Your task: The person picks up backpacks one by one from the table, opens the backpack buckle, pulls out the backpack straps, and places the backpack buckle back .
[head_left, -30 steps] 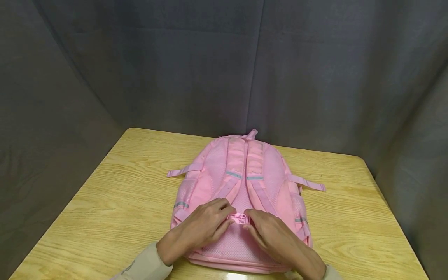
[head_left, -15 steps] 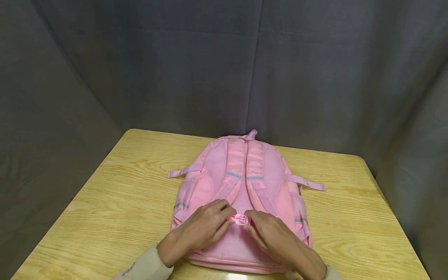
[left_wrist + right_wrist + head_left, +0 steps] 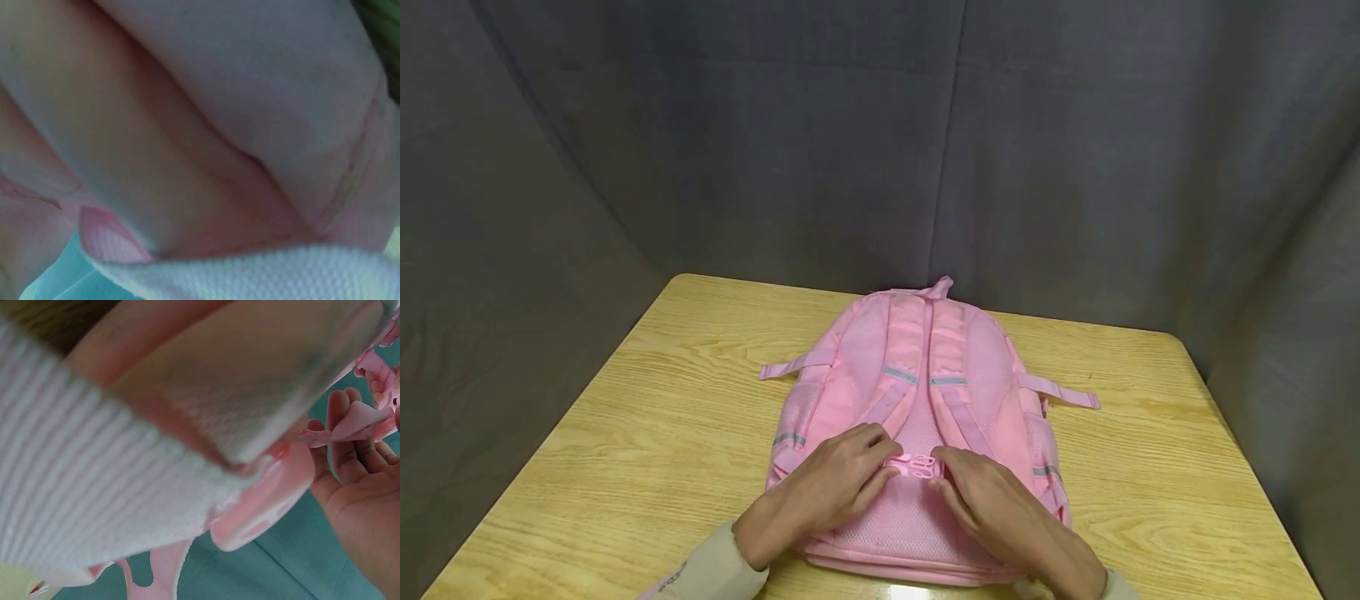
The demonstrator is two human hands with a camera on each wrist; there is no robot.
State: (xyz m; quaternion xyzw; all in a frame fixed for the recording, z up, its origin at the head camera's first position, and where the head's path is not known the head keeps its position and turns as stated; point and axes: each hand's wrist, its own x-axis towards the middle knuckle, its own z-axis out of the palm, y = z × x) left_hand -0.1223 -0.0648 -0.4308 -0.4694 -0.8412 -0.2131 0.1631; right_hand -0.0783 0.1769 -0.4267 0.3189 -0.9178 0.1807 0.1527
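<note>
where: pink side-release buckle [image 3: 917,466] is showing at lower centre of frame, over pink backpack [image 3: 917,433] | grip: left grip [image 3: 842,477] and right grip [image 3: 985,493] are pinching its opposite ends | handling: probably being light, stiff, slightly slippery; holding outer ends is seeming best

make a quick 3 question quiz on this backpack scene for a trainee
1. True or false: the backpack lies with its shoulder straps facing up.
2. What sits between the left grip and the right grip? a) a bottle b) a buckle c) a book
3. Which is nearer the far edge of the table, the top loop or the buckle?
Key: 1 true; 2 b; 3 top loop
</note>
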